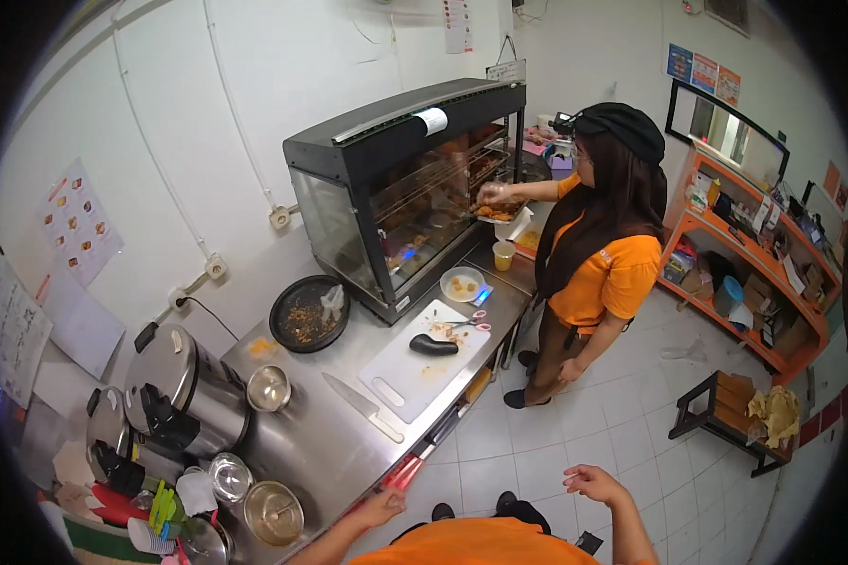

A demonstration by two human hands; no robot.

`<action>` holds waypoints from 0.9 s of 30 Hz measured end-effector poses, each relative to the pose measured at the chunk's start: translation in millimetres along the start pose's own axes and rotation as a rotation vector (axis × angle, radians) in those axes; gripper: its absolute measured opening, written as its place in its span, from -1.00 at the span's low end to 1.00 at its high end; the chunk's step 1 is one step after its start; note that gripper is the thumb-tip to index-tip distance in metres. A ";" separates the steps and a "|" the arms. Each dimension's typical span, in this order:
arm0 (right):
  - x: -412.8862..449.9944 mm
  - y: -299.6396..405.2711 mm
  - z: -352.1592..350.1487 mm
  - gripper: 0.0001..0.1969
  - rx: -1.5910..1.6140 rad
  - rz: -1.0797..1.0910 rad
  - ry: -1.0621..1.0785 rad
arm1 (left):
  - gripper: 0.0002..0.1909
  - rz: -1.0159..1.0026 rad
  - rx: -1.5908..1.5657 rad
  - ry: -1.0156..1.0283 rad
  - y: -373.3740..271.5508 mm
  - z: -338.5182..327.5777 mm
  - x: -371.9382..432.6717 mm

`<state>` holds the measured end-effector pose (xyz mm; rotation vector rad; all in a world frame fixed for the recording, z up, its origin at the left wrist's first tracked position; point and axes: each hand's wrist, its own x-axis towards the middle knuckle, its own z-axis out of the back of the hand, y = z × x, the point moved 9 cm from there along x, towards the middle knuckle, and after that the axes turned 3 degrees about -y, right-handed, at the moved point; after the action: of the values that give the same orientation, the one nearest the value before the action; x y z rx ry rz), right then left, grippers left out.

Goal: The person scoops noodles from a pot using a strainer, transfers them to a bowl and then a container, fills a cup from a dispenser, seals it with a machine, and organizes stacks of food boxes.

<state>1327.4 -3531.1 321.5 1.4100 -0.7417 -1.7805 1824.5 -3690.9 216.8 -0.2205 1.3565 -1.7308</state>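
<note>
Just off the steel counter's point(304, 424) front edge, my left hand point(381, 507) has its fingers curled beside a red packet-like thing point(404, 470); I cannot tell whether it grips it. Over the tiled floor to the right, my right hand point(595, 484) is raised, fingers loosely bent and apart, holding nothing. On the counter before me lies a white cutting board point(410, 367) bearing a dark eggplant point(433, 345) and scissors with pink handles point(479, 320). A kitchen knife point(364, 407) with a white handle lies beside the board.
A co-worker point(601, 261) in an orange shirt reaches toward fried food point(496, 212) at the glass display warmer point(403, 176). Also on the counter are a black pan point(304, 325), metal bowls point(268, 388) and large steel pots point(184, 388). A low stool point(731, 417) stands right.
</note>
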 end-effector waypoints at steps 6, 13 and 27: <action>68.8 -110.7 -6.7 -0.72 0.139 -0.010 -0.193 | -0.63 0.915 -0.292 0.136 151.9 -123.5 -96.5; 106.5 -84.9 -120.8 -0.66 -0.096 0.103 0.626 | -0.59 0.805 -1.039 -0.130 24.4 -250.0 -213.5; -172.2 -39.5 -372.8 -0.64 -0.836 0.520 1.366 | 0.44 -0.100 0.178 -2.372 -570.3 -278.7 -680.1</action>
<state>1704.4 -3365.5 298.2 1.2578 0.3463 -0.3275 1744.8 -3008.1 843.7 -1.5214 -0.5989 -0.5288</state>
